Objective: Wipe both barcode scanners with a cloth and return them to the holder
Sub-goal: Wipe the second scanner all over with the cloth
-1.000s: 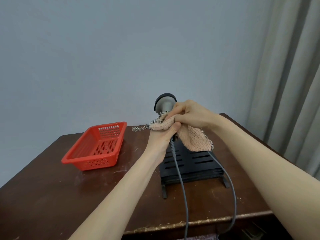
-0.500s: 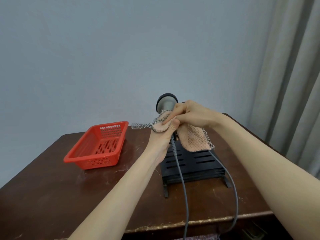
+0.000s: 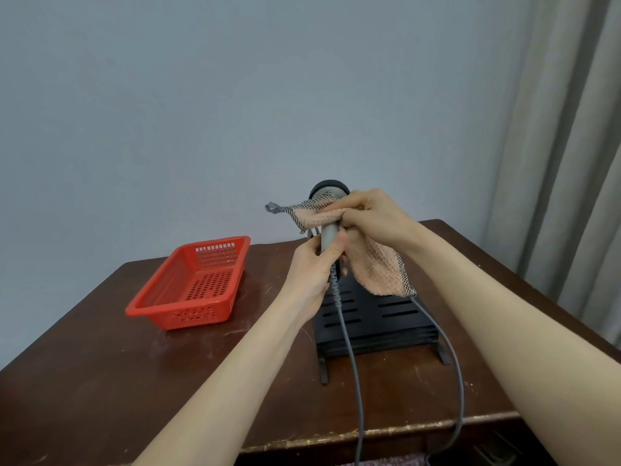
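wooden table (image 3: 100, 381) under holder (image 3: 369, 319), grey wall (image 3: 235, 112), curtain (image 3: 571, 163)

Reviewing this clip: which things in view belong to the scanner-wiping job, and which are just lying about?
In the job: barcode scanner, gripped by the left hand; cloth, held against it by the right hand; black holder; grey cables.
Lying about: red basket, left of the holder on the table; curtain.
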`<state>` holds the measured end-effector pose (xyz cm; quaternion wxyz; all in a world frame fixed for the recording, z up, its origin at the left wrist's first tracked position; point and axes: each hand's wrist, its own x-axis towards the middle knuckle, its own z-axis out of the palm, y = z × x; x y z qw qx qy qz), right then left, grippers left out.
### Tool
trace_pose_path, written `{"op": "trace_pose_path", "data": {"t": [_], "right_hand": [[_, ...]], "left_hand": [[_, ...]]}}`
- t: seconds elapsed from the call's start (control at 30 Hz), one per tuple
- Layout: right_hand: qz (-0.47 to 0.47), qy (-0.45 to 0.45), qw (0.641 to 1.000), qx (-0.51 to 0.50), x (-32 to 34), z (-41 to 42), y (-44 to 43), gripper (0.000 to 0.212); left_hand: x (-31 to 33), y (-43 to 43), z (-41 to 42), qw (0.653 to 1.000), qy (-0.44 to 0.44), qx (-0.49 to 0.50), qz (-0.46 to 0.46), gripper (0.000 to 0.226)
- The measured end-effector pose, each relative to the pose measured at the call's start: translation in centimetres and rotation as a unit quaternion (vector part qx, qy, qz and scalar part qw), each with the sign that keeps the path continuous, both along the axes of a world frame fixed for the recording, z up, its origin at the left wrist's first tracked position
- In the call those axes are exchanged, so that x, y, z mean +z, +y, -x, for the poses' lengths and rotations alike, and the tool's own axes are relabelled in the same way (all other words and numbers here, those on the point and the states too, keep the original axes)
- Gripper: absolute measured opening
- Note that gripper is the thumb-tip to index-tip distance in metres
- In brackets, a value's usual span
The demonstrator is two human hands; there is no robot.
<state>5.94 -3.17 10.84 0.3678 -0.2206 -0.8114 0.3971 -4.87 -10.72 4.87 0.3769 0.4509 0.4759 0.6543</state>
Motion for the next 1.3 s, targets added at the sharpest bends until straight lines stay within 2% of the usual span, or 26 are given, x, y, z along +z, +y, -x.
{"op": "trace_pose_path", "data": {"t": [0.1, 0.2, 0.3, 0.4, 0.5, 0.6, 0.8, 0.93, 1.07, 1.13, 1.3], "right_hand": [[0.035, -0.032, 0.999, 0.026, 0.1, -0.2, -0.2, 0.042], [0.073, -0.049, 0.996, 0.019, -0.3, -0.1, -0.1, 0.026], [0.095, 0.058, 0.993, -0.039, -0.6, 0.0, 0.9, 0.016], [0.057, 0.131, 0.981, -0.134, -0.7, -0.4, 1.6, 0.006], [0.035, 0.161, 0.973, -0.159, -0.8, -0.3, 1.6, 0.013], [0.014, 0.169, 0.976, -0.139, -0.8, 0.3, 1.2, 0.026], [-0.093, 0.039, 0.983, -0.151, -1.1, 1.8, 0.8, 0.039], [-0.077, -0.004, 0.993, -0.094, -0.8, 1.5, 0.1, 0.034], [-0.045, -0.01, 0.999, -0.015, -0.9, 1.3, -1.1, 0.025], [-0.055, 0.001, 0.998, -0.034, -1.2, 1.5, -0.9, 0.025], [-0.155, -0.008, 0.971, -0.184, -0.7, 1.8, 0.5, 0.032]], "left_hand": [[-0.1, 0.1, 0.0, 0.999, -0.035, 0.008, -0.019, 0.049], [-0.1, -0.1, 0.1, 0.997, -0.069, 0.007, -0.013, 0.041], [0.1, -0.5, 0.4, 0.997, -0.073, 0.005, 0.025, 0.034], [0.0, -0.5, 0.9, 0.994, -0.097, 0.037, 0.037, 0.021], [0.0, -0.4, 1.1, 0.989, -0.14, 0.042, 0.029, 0.024], [0.1, -0.4, 0.7, 0.991, -0.123, 0.042, 0.021, 0.02], [0.7, -0.3, -0.1, 0.989, -0.138, 0.051, 0.018, 0.016], [0.4, -0.2, 0.0, 0.981, -0.19, 0.047, 0.008, 0.026], [-0.2, -0.1, 0.2, 0.983, -0.174, 0.058, -0.008, 0.037], [-0.4, -0.1, 0.1, 0.984, -0.163, 0.067, -0.003, 0.04], [-0.4, -0.1, -0.3, 0.981, -0.18, 0.066, -0.002, 0.043]]}}
